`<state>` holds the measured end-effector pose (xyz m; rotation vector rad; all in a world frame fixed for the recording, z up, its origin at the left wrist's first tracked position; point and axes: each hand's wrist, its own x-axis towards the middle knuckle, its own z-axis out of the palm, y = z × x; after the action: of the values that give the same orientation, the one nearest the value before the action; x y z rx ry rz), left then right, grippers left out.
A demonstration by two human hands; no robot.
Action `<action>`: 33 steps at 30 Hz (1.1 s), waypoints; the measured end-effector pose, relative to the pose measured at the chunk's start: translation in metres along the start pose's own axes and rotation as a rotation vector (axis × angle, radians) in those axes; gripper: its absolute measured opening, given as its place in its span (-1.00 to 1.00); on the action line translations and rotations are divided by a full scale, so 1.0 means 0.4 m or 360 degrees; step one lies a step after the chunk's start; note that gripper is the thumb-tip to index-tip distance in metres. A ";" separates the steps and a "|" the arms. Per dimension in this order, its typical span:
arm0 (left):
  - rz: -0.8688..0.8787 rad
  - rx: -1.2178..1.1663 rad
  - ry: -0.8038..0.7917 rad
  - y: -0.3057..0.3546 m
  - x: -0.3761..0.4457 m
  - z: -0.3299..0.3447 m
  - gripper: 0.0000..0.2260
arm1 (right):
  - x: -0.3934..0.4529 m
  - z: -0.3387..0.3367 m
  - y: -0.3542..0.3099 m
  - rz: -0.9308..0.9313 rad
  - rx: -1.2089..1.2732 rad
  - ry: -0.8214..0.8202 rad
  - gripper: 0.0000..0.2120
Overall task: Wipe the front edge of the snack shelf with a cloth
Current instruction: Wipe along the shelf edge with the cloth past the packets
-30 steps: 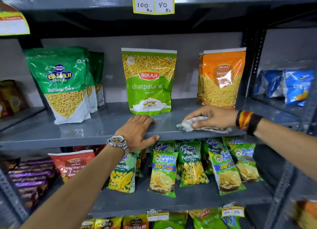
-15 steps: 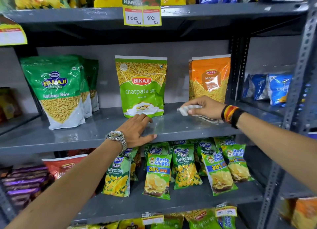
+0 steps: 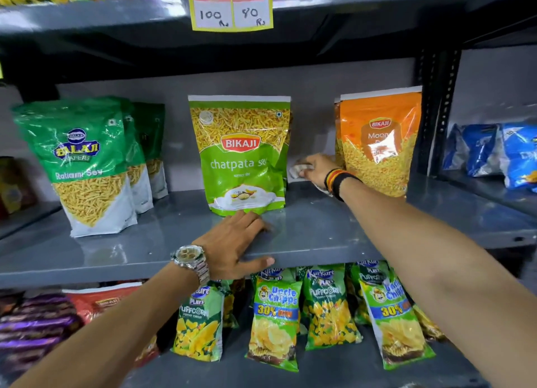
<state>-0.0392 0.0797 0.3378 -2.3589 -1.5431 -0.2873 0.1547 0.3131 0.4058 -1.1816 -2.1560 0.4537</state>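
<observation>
The grey metal snack shelf [image 3: 313,227] runs across the middle of the head view. My right hand [image 3: 318,168] reaches deep to the back of it, between the green Chatpata Sev bag [image 3: 241,155] and the orange Bikaji bag [image 3: 380,137], and presses a small white cloth [image 3: 297,171] against the shelf. The hand covers most of the cloth. My left hand [image 3: 235,242], with a metal watch on the wrist, lies flat on the shelf's front edge, fingers spread and the thumb hooked over the lip.
Green Balaji Ratlami Sev bags [image 3: 84,160] stand at the left. A yellow price tag [image 3: 231,8] hangs from the shelf above. Chips and Puffcorn packs [image 3: 276,323] fill the shelf below. A black upright post [image 3: 438,111] separates blue packets [image 3: 494,149] at the right.
My right hand has slid the cloth from the front part of the shelf back into the gap between the two Bikaji bags. My left hand has stayed on the front edge.
</observation>
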 end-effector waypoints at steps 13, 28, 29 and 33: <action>-0.0016 0.0001 0.0030 0.004 0.000 0.001 -0.44 | 0.110 0.090 0.083 0.0013 -0.0362 -0.0199 -0.78; -0.0046 0.0008 0.0027 0.009 -0.009 0.002 -0.44 | -0.140 0.012 0.024 -0.0189 -0.0100 -0.0428 -0.73; -0.0046 0.0009 0.0025 0.010 -0.010 0.002 -0.45 | -0.170 0.002 0.016 -0.0233 -0.0063 -0.0456 -0.73; -0.0053 -0.0011 0.0040 0.010 -0.015 0.000 -0.45 | -0.316 -0.049 -0.005 -0.0400 -0.0026 -0.0621 -0.70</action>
<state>-0.0380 0.0732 0.3353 -2.3276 -1.5739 -0.3290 0.2168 0.2054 0.3758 -0.8646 -2.6039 0.5934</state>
